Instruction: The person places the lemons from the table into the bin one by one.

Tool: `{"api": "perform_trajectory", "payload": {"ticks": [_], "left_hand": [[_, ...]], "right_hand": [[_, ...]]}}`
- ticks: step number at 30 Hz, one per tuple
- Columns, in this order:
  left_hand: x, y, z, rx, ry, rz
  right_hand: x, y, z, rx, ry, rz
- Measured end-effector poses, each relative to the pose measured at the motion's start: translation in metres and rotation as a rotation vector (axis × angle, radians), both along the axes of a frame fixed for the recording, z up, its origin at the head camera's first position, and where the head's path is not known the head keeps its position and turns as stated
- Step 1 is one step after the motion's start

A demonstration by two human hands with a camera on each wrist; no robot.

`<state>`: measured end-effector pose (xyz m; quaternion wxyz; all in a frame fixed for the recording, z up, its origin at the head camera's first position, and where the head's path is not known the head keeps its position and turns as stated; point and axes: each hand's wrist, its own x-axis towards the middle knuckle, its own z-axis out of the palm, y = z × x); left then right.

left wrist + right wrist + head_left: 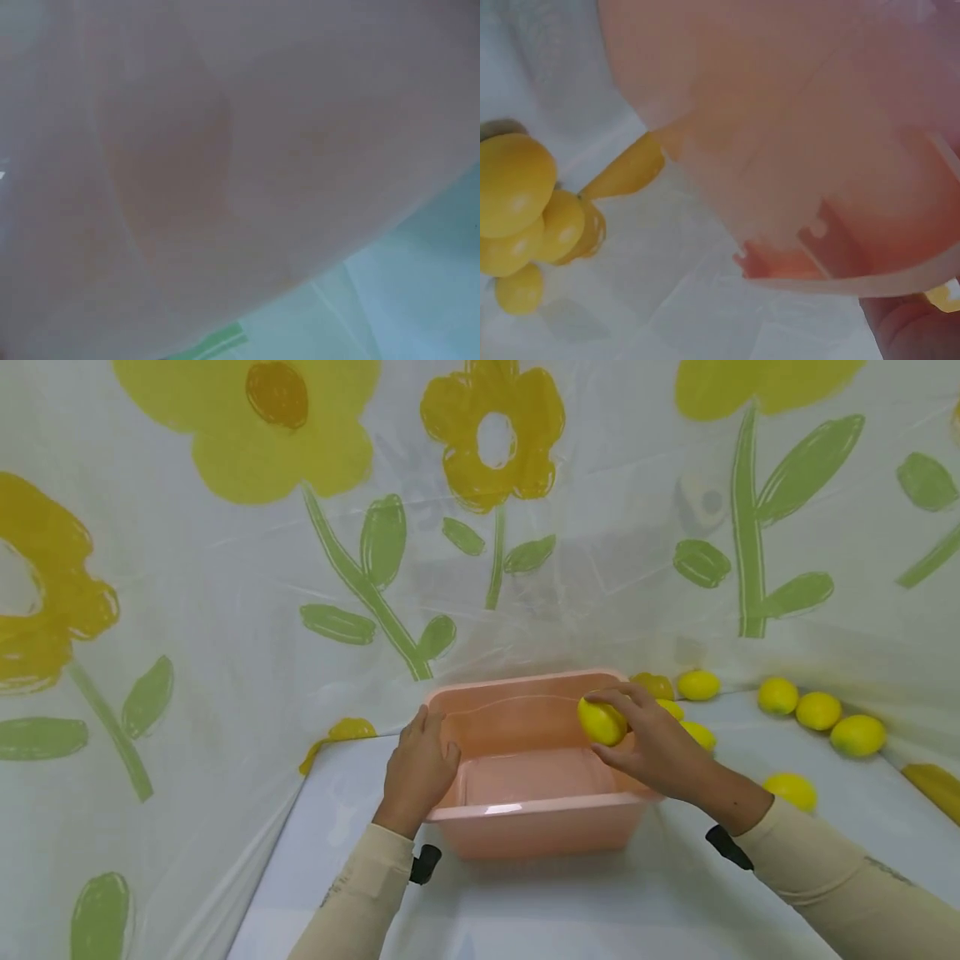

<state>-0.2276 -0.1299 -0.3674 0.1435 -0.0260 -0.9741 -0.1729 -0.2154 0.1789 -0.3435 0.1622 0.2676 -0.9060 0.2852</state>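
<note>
A pink plastic basin (536,827) stands on the white surface, its inside floor bare. My left hand (420,768) grips its left rim, with the thumb on the inner side; the other fingertips are partly hidden. The blurred basin wall (300,187) fills most of the left wrist view. Over the basin's right side, my right hand (660,743) pinches a yellow lemon (600,722) between thumb and fingers. Only a sliver of that lemon (949,295) shows in the right wrist view, beside a finger and behind the basin's rim.
Several loose lemons lie right of the basin, including one by the right forearm (791,791) and a row farther right (819,711). A white cloth (600,593) printed with yellow flowers hangs behind and drapes on the left. Each wrist carries a small black device.
</note>
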Motion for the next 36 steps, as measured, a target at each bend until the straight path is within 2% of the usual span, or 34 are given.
{"api": "perform_trajectory", "payload": {"ticks": [6,9,14,20,28,36], "left_hand": [[-0.001,0.001,0.001,-0.033,0.104,-0.044],[-0.001,0.001,0.001,-0.029,0.130,-0.059],[0.001,0.001,0.001,-0.030,0.105,-0.051],[0.002,0.000,0.002,-0.032,0.089,-0.053],[0.002,-0.003,-0.001,-0.042,0.086,-0.051],[0.001,0.000,0.001,-0.035,0.085,-0.062]], "right_hand": [[-0.008,-0.008,0.000,-0.020,-0.021,0.066],[-0.011,-0.013,0.000,-0.037,-0.058,0.086],[-0.017,-0.020,-0.002,-0.061,-0.146,0.104],[-0.025,-0.029,-0.008,-0.071,-0.180,0.114],[-0.032,-0.040,-0.013,0.010,-0.236,0.101],[-0.035,-0.041,-0.019,0.044,-0.350,0.109]]}}
